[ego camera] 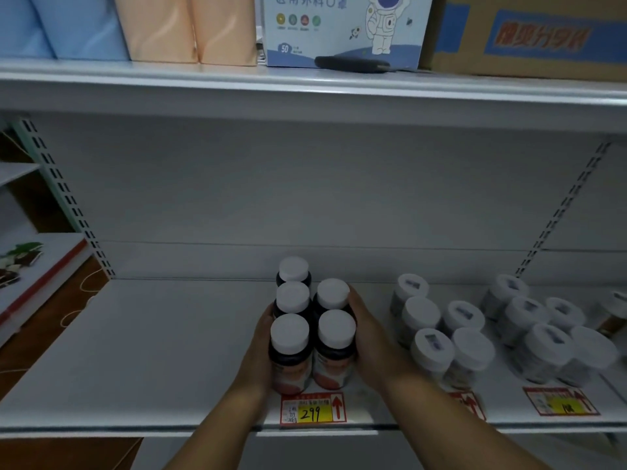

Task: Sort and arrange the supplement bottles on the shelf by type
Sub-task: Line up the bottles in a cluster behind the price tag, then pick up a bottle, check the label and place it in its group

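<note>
Several dark supplement bottles (pixel 291 354) with white caps and orange labels stand in two close rows near the front middle of the white shelf (pixel 152 351). My left hand (pixel 259 354) presses flat against the left side of the group. On the opposite flank, my right hand (pixel 368 337) cups the right side, fingers reaching back to the second bottle. To the right stand two groups of clear bottles with white caps, one (pixel 437 330) close to my right wrist, the other (pixel 549 330) farther right.
Red and yellow price tags (pixel 314 410) hang on the shelf's front edge. The upper shelf (pixel 305 93) carries blue and peach packs, a mask box (pixel 342 28) and a cardboard carton (pixel 529 35). A brown bottle (pixel 614 313) shows at the far right.
</note>
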`<state>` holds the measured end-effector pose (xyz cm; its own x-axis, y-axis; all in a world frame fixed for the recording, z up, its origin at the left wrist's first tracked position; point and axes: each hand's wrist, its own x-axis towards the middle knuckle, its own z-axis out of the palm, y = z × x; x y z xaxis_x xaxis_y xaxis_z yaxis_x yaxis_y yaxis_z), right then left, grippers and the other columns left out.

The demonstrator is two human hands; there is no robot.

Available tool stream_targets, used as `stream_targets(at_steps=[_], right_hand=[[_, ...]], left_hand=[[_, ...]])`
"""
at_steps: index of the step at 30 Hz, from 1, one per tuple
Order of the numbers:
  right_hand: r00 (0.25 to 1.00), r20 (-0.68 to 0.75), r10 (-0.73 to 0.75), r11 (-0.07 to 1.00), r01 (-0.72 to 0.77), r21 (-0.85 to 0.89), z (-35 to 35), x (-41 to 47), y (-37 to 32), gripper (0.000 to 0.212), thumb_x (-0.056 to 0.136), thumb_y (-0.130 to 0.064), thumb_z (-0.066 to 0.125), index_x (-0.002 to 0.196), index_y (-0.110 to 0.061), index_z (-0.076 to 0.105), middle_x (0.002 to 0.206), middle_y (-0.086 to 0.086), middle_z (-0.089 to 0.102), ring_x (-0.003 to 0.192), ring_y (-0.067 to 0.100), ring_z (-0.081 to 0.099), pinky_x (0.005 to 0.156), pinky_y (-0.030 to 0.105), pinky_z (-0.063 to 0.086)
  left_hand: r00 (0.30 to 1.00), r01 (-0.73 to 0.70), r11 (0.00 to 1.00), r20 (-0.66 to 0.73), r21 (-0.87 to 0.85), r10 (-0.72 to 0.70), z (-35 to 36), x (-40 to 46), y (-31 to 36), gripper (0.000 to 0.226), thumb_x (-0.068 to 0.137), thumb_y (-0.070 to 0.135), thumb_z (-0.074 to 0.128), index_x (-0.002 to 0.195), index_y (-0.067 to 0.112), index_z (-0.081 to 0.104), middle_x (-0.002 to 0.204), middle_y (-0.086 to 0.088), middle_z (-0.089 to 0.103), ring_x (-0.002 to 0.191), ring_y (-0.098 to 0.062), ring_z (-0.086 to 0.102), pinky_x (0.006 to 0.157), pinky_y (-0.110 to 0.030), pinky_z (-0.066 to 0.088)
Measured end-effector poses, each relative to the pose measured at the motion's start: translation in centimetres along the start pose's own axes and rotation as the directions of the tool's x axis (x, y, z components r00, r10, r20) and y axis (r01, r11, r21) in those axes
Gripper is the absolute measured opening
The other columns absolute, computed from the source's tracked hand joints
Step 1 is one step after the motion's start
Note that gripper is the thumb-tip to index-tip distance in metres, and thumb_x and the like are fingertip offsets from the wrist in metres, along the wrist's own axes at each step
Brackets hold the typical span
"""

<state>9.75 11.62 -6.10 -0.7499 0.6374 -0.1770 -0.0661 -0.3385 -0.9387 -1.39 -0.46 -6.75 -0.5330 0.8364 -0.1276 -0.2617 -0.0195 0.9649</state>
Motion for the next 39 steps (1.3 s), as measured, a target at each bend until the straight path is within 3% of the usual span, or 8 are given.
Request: stream_targets(at_steps=[6, 9, 14, 21, 26, 31, 35, 39], right_hand=[[0.998, 0.003, 0.055, 0.996, -0.054, -0.073, -0.2, -0.4, -0.2, 0.051, 0.089, -0.065, 0.034, 0.124, -0.035, 0.056, 0.124, -0.006, 0.063, 0.116, 0.012, 0.057, 0.105, 0.04, 0.04], [1.0, -0.002, 0.026, 0.983, -0.026, -0.181, -0.2, -1.2, -1.9, 0.039, 0.089, -0.066, 0.03, 0.116, -0.051, 0.054, 0.115, -0.033, 0.06, 0.106, -0.014, 0.054, 0.091, 0.015, 0.043], [0.988, -0.09, -0.128, 0.954, 0.098, -0.282, -3.2, -2.5, -6.2, 0.036, 0.097, -0.049, 0.027, 0.132, -0.048, 0.032, 0.139, -0.022, 0.033, 0.126, -0.005, 0.027, 0.107, 0.023, 0.018], [0.937, -0.191, -0.291, 0.905, 0.206, -0.372, -10.1, -5.1, -10.8, 0.025, 0.097, -0.039, 0.03, 0.106, -0.051, 0.05, 0.12, -0.017, 0.052, 0.115, 0.006, 0.043, 0.098, 0.025, 0.031], [0.946, -0.205, -0.249, 0.904, 0.151, -0.4, -16.1, -6.8, -11.0, 0.029, 0.098, -0.038, 0.03, 0.123, -0.042, 0.043, 0.138, -0.012, 0.045, 0.122, 0.006, 0.039, 0.101, 0.025, 0.031], [0.965, -0.214, -0.151, 0.863, 0.023, -0.505, -19.5, -6.9, -7.6, 0.05, 0.098, -0.042, 0.029, 0.144, -0.024, 0.027, 0.152, -0.005, 0.028, 0.137, 0.013, 0.028, 0.105, 0.019, 0.02], [0.976, -0.216, -0.044, 0.796, -0.097, -0.598, -19.9, -6.4, -5.0, 0.056, 0.096, -0.05, 0.025, 0.146, -0.029, 0.016, 0.154, -0.001, 0.026, 0.137, 0.023, 0.03, 0.104, 0.03, 0.024], [0.987, -0.157, -0.041, 0.877, -0.039, -0.479, -19.8, -6.0, -4.2, 0.049, 0.097, -0.046, 0.026, 0.141, -0.026, 0.03, 0.148, -0.001, 0.037, 0.132, 0.019, 0.038, 0.098, 0.023, 0.027]], left_hand=[[0.999, 0.029, 0.998, 0.024, 0.053, -0.031, -1.0, 0.5, -0.7, 0.042, 0.081, 0.072, 0.041, 0.111, 0.049, 0.059, 0.11, 0.016, 0.069, 0.1, -0.002, 0.065, 0.078, -0.027, 0.048], [0.999, 0.033, 0.996, -0.009, 0.077, -0.032, -1.4, 0.7, -0.3, 0.035, 0.086, 0.065, 0.038, 0.104, 0.048, 0.064, 0.11, 0.021, 0.068, 0.098, 0.006, 0.063, 0.084, -0.028, 0.044], [0.862, -0.379, 0.824, -0.164, 0.42, 0.48, -2.1, 0.2, 4.3, 0.041, 0.101, 0.01, 0.028, 0.134, 0.033, 0.032, 0.144, 0.014, 0.034, 0.13, 0.005, 0.032, 0.105, -0.01, 0.023], [0.731, -0.559, 0.666, -0.086, 0.494, 0.677, 6.6, -4.4, 7.6, 0.037, 0.1, 0.014, 0.035, 0.125, 0.039, 0.048, 0.12, 0.046, 0.043, 0.112, 0.029, 0.036, 0.086, 0.008, 0.028], [0.806, -0.48, 0.734, -0.088, 0.481, 0.585, 13.4, -3.7, 4.5, 0.033, 0.098, 0.019, 0.039, 0.123, 0.036, 0.052, 0.124, 0.03, 0.048, 0.113, 0.019, 0.043, 0.089, 0.002, 0.032], [0.956, -0.197, 0.923, -0.142, 0.332, 0.255, 17.6, -1.5, -1.4, 0.046, 0.087, 0.058, 0.045, 0.128, 0.038, 0.049, 0.141, 0.013, 0.044, 0.131, -0.008, 0.039, 0.11, -0.035, 0.031], [0.965, 0.05, 0.986, -0.262, 0.159, -0.007, 19.3, 0.6, -3.7, 0.048, 0.097, 0.041, 0.038, 0.142, 0.022, 0.035, 0.149, 0.0, 0.033, 0.136, -0.019, 0.033, 0.114, -0.04, 0.025], [0.973, 0.088, 0.993, -0.22, 0.079, -0.068, 20.5, 1.2, -4.5, 0.037, 0.095, 0.043, 0.04, 0.121, 0.024, 0.058, 0.124, -0.001, 0.062, 0.116, -0.019, 0.056, 0.098, -0.038, 0.043]])
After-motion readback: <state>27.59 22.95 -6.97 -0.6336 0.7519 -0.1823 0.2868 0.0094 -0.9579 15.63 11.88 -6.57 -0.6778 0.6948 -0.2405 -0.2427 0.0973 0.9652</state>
